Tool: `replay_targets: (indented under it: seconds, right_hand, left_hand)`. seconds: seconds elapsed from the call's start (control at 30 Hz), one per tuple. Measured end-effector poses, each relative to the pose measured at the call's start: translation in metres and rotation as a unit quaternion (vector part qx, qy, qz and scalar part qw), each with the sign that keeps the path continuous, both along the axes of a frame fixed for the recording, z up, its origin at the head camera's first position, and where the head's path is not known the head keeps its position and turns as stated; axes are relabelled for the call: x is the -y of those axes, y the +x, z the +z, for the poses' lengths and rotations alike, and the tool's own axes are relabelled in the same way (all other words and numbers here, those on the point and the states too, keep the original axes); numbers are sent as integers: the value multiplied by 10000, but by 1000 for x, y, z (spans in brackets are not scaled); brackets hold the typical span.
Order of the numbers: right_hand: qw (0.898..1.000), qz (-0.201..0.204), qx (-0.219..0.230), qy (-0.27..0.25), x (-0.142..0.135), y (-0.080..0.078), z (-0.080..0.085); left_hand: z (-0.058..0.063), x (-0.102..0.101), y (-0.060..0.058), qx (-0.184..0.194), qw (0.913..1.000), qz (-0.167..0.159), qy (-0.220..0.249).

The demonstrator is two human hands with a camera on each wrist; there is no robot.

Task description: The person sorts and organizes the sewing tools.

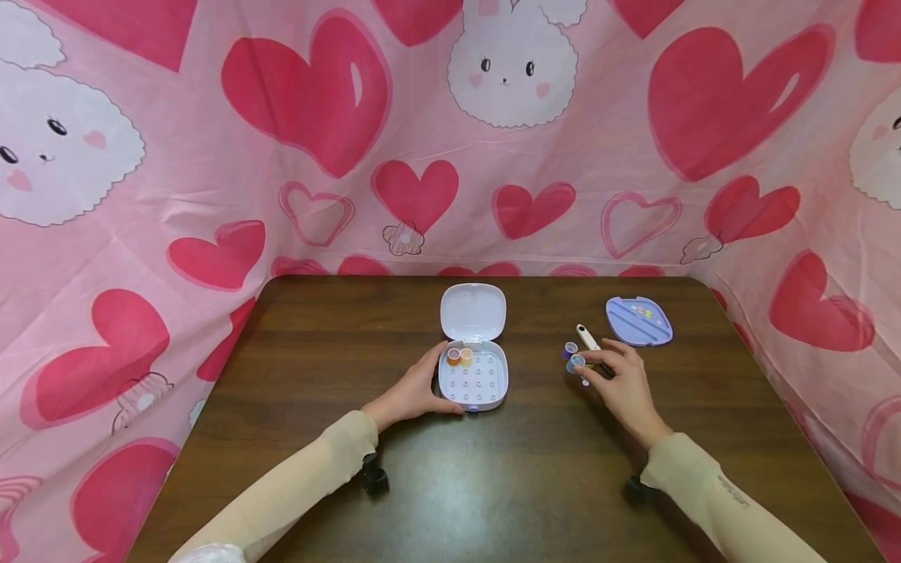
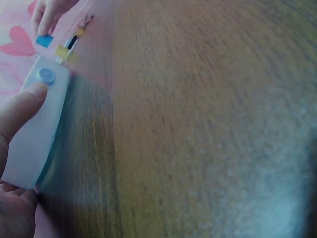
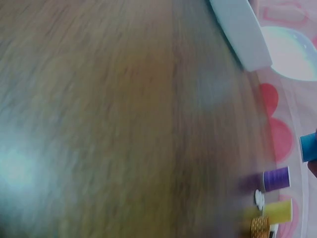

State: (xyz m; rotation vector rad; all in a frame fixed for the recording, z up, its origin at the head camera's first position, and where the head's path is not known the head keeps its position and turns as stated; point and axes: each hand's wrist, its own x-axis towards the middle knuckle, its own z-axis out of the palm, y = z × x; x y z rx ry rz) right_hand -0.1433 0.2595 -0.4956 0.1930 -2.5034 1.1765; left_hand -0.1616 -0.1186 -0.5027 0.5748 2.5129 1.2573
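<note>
My left hand grips the white sewing box by its left side, thumb on the front near the round blue button. The box's lid stands open at the back. Inside are rows of small pegs; an orange thread spool and a pale orange spool sit at the back left. To the right, my right hand pinches a blue thread spool between thumb and fingertips, held above the table. A purple spool stands close by; a yellow spool shows in the right wrist view.
Behind the right hand lies a white-handled tool, its other end hidden. A lilac tray with small items lies at the back right. A gold thimble-like piece is near the yellow spool. Pink heart-print cloth hangs behind the table.
</note>
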Motion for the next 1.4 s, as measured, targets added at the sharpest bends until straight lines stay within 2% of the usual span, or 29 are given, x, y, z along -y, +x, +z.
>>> replay_targets:
  seconds: [0.23,0.6,0.83,1.4]
  right_hand:
    - [9998,135,141,-5,12,-5,3]
    - [9987,472,-196,11,33,-13,3]
    - [9980,631,-52,-84,42,-15,5]
    - [9961,877,30,58,62,-21,7]
  left_hand:
    - [1,0,0,56,10000,5,-14]
    - [-1,0,0,33,10000,-6,-11]
    - [0,0,0,51,10000,2,-17]
    - [0,1,0,70,10000,-20,11]
